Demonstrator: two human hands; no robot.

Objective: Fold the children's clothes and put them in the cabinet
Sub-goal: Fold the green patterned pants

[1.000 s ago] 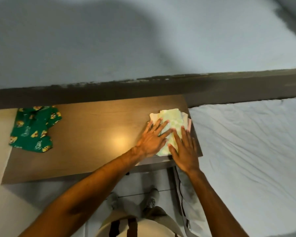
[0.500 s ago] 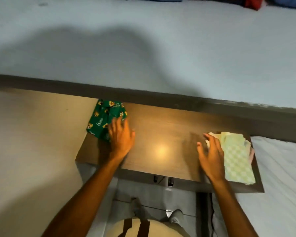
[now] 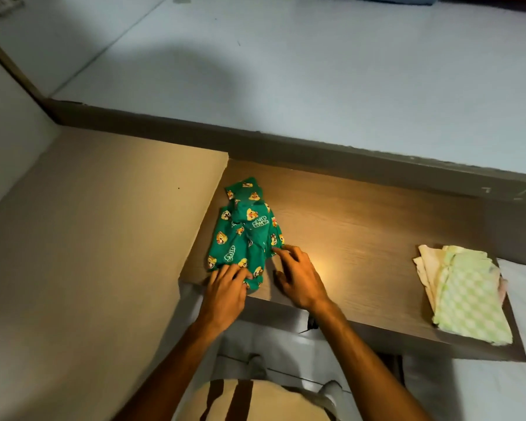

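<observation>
A crumpled green children's garment with cartoon prints (image 3: 247, 229) lies at the left end of a wooden tabletop (image 3: 362, 232). My left hand (image 3: 227, 291) pinches the garment's near bottom edge. My right hand (image 3: 298, 276) rests on the table just right of the garment, its fingertips touching the garment's right hem with the fingers spread. A folded stack of pale clothes, with a green-and-white checked piece on top (image 3: 468, 293), sits at the right end of the table.
A beige surface (image 3: 88, 238) adjoins the table on the left. A dark ledge (image 3: 316, 150) and a light wall run behind it. White bedding (image 3: 523, 299) lies at the right. My feet and the tiled floor show below the table's front edge.
The view swung left. Both hands left the folded checked stack and moved to the green garment; my left hand now grips its near edge and my right hand touches its right hem.
</observation>
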